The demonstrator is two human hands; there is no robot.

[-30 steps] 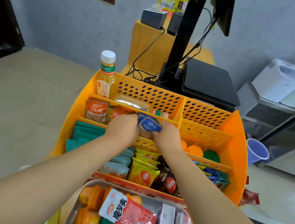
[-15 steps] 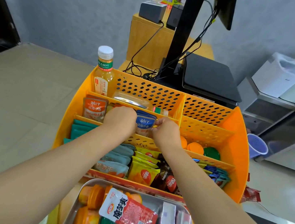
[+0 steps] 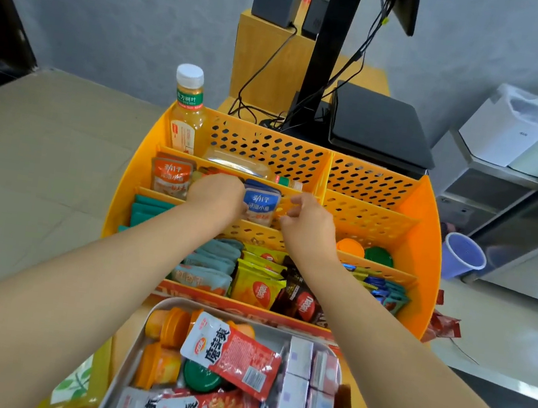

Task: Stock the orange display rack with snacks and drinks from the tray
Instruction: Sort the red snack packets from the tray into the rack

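Counter [image 3: 365, 75] under grey wall [image 3: 115, 9]; left grip [image 3: 216, 196] around blue packets [image 3: 260, 204], right grip [image 3: 308, 221] loose, empty.

A wooden counter [image 3: 361, 75] carries the orange rack [image 3: 423, 253], a metal tray [image 3: 133, 350], a black scale [image 3: 378, 126] and a monitor stand [image 3: 323, 52].

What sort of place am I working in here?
Probably a small shop's checkout counter: an orange display rack of snacks, a screen on a black pole, and a black till unit behind it.
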